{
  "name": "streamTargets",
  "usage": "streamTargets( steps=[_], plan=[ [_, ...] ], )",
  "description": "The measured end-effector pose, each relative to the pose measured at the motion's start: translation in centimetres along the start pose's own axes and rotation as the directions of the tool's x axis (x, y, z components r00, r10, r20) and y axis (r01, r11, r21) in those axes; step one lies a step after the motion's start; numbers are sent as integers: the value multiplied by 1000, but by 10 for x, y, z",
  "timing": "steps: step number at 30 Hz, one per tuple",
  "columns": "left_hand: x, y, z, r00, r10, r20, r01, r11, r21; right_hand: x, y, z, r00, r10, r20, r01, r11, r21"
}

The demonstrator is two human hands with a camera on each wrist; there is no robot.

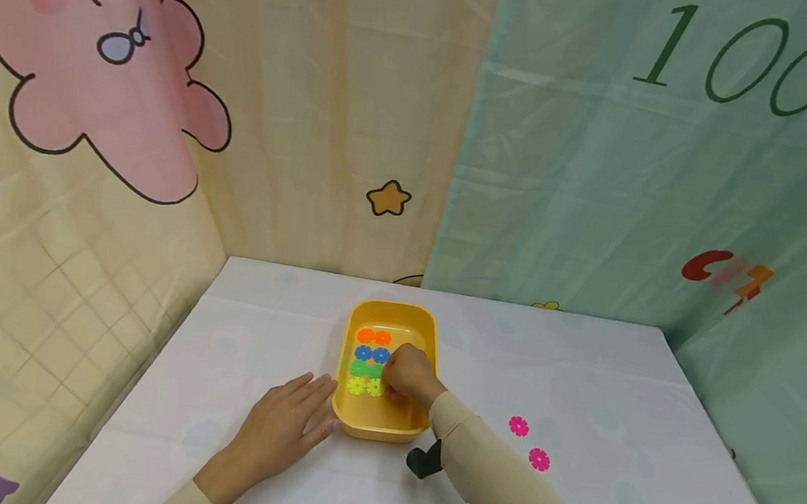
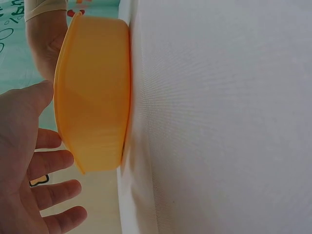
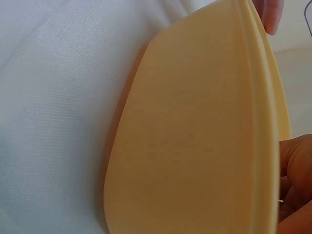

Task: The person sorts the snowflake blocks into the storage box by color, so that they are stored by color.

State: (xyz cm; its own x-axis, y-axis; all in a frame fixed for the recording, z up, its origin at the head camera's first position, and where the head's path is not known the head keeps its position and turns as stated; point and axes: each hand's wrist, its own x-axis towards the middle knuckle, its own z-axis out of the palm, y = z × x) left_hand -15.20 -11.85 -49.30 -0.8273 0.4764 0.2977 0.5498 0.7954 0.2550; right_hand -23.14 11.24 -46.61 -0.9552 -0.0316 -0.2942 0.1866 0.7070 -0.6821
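Note:
A yellow plastic tray (image 1: 378, 432) stands on the white-covered table. Inside, flower-shaped pieces lie in paired rows: orange pieces (image 1: 374, 337), blue pieces (image 1: 372, 354), green pieces (image 1: 359, 368) and yellow pieces (image 1: 365, 387). My right hand (image 1: 413, 375) reaches over the tray's right side with bent fingers, its fingertips low beside the green and yellow pairs. In the right wrist view the tray wall hides part of this hand; I cannot tell whether it pinches a piece. My left hand (image 2: 24, 161) has its fingers extended and spread, fingertips right at the tray's left rim.
Two pink flower pieces (image 1: 528, 443) lie on the table right of the tray, near the right forearm. A black strap end (image 1: 425, 460) hangs by the right sleeve. Printed curtains (image 1: 345, 110) rise behind the table's far edge.

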Motion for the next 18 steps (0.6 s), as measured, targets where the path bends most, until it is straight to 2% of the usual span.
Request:
streamTargets(
  steps=[7,11,18],
  plan=[
    [-1,2,-1,1000,19,-25,-19,1000,8,-9,-6,-15,999,-49,-4,49,990,133],
    [0,3,-1,1000,12,-13,-12,1000,10,-16,-10,-27,998,-52,-17,55,976,213],
    [0,5,-1,999,27,-23,-26,999,22,-27,-9,-52,995,-32,-99,63,945,320]
  ],
)
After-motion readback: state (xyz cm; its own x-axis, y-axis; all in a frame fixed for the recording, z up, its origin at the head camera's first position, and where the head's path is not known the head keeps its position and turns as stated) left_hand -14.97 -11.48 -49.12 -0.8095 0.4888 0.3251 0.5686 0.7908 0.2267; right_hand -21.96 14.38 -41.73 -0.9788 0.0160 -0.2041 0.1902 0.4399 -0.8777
